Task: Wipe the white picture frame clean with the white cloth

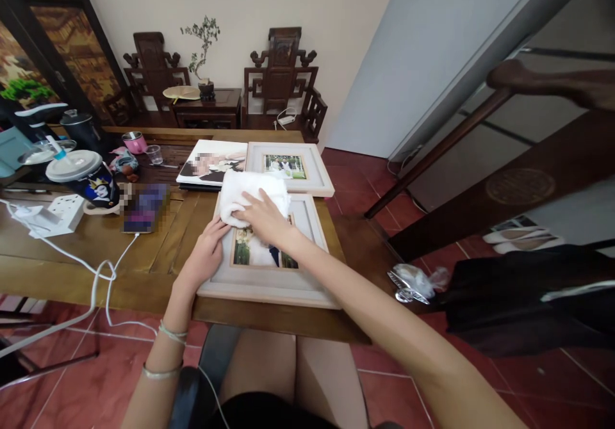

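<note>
A light wooden picture frame [271, 292] with a photo inside lies flat at the table's near edge. Over its upper left part is a folded white cloth [240, 189]. My right hand [266, 216] presses down on the cloth, its fingers bent into the folds. Along the left side of the frame, my left hand [207, 254] holds the edge, with its fingertips close to the cloth's lower corner. The cloth and my right arm hide parts of the photo.
Behind lie a second picture frame [318, 171] and a photo album [196, 153]. To the left on the wooden table [192, 214] are a phone [147, 206], a lidded cup [91, 176], a power strip [60, 214] and loose white cables. A wooden chair [480, 186] stands at right.
</note>
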A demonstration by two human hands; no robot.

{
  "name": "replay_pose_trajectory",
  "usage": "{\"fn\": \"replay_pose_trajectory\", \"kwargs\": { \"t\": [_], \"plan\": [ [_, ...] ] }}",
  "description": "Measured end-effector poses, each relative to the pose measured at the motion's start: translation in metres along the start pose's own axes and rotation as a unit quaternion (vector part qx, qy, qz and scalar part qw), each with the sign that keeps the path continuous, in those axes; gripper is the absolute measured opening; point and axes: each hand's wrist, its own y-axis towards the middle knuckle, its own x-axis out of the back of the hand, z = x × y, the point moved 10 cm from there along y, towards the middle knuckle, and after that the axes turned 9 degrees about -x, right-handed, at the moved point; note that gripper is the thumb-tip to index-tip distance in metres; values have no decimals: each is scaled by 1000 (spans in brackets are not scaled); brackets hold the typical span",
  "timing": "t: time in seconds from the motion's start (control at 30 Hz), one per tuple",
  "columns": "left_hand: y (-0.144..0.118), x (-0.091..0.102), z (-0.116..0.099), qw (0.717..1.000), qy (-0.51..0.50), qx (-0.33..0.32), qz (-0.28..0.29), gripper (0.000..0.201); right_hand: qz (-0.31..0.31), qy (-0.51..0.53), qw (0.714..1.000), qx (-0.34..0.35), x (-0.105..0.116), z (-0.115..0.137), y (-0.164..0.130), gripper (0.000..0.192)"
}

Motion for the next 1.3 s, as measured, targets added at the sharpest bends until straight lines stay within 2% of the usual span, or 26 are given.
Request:
{"fn": "replay_pose_trajectory", "kwargs": {
  "t": [0.1, 0.3, 0.4, 0.47, 0.67, 0.77, 0.87, 0.93, 1.03, 1.2, 1.3],
  "plan": [
    [-1, -1, -1, 1000, -3, 4, 6, 48, 25, 11, 999, -34, -4, -19, -8, 49],
    [-2, -1, 1, 1000, -9, 19, 0, 45, 82, 7, 986, -146, -2, -97, -52, 54],
    [-2, 1, 1, 1000, -14, 21, -17, 45, 102, -3, 979, -176, 1, -113, -73, 61],
    [-2, 2, 1, 999, -16, 28, -18, 47, 118, -8, 978, -173, 4, -106, -86, 66],
    [-1, 2, 0, 998, -22, 50, -5, 48, 175, 43, 976, -122, 19, -59, -136, 65],
    [-2, 2, 0, 999, -20, 45, -4, 48, 179, 88, 976, -88, 27, -39, -161, 64],
    [-2, 1, 0, 999, -23, 33, -7, 48, 182, 121, 973, -76, 29, -27, -174, 65],
    [-3, 0, -1, 999, -25, 25, -6, 49, 188, 124, 971, -86, 26, -25, -172, 67],
    [-3, 0, -2, 999, -27, 18, -1, 49, 178, 108, 973, -103, 17, -30, -154, 70],
    [-4, 1, -3, 999, -32, 15, -1, 48, 72, 39, 985, -152, 5, -65, -102, 70],
    [-4, 1, -2, 999, -31, 23, -7, 48, 44, -1, 985, -166, -5, -77, -79, 64]
  ]
}}
